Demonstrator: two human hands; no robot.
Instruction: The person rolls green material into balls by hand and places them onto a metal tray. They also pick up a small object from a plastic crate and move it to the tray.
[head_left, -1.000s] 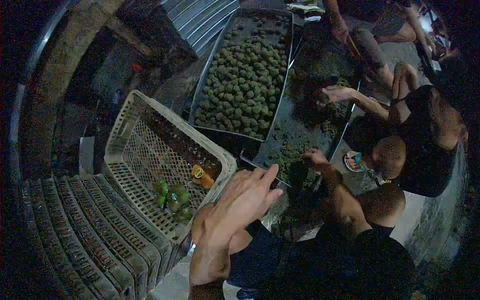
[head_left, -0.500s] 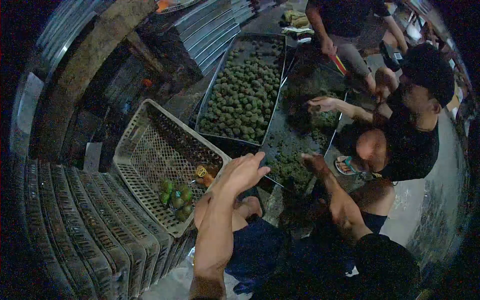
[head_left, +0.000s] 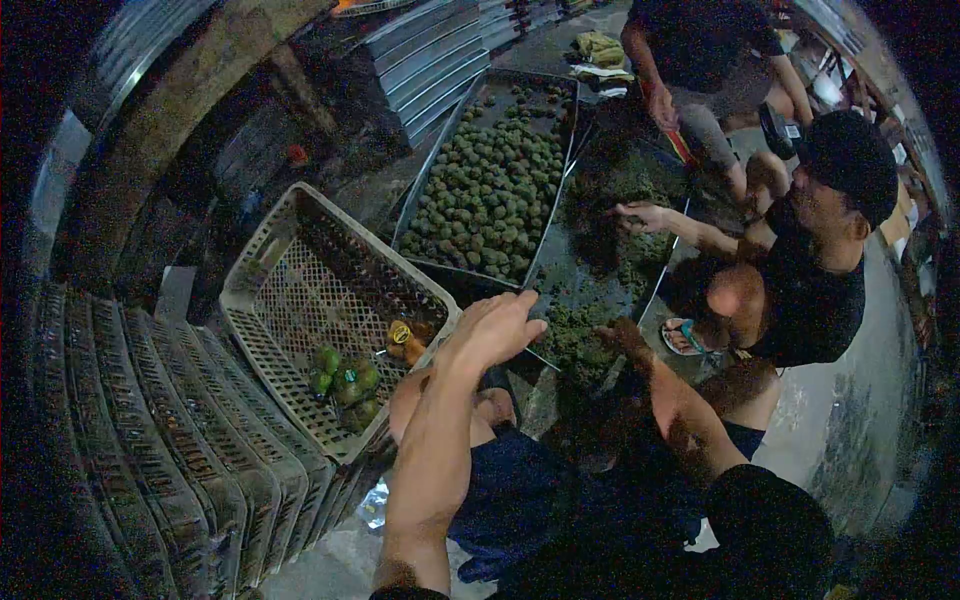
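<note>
My left hand (head_left: 495, 328) hangs over the near end of a deep metal tray, palm down. Its thumb and fingertip stand apart, with nothing seen between them. My right hand (head_left: 625, 342) is low at a heap of crumbly green material (head_left: 580, 335); shadow hides most of its fingers, and any contents cannot be made out. The heap lies on a flat metal sheet (head_left: 560, 255). Many round, dark green balls (head_left: 490, 190) fill much of the deep tray (head_left: 432, 158) beyond my left hand.
A plastic crate (head_left: 262, 262) at left holds several green fruits (head_left: 345, 377) and an orange-brown item with a yellow label (head_left: 402, 338). Stacked crates (head_left: 180, 430) stand beside it. A crouching person's hand (head_left: 645, 215) is over the sheet; another person (head_left: 700, 50) sits behind.
My left hand has shifted slightly up and right in view. My right hand appears lower and closer to the green heap. The other person's hand over the sheet has moved slightly.
</note>
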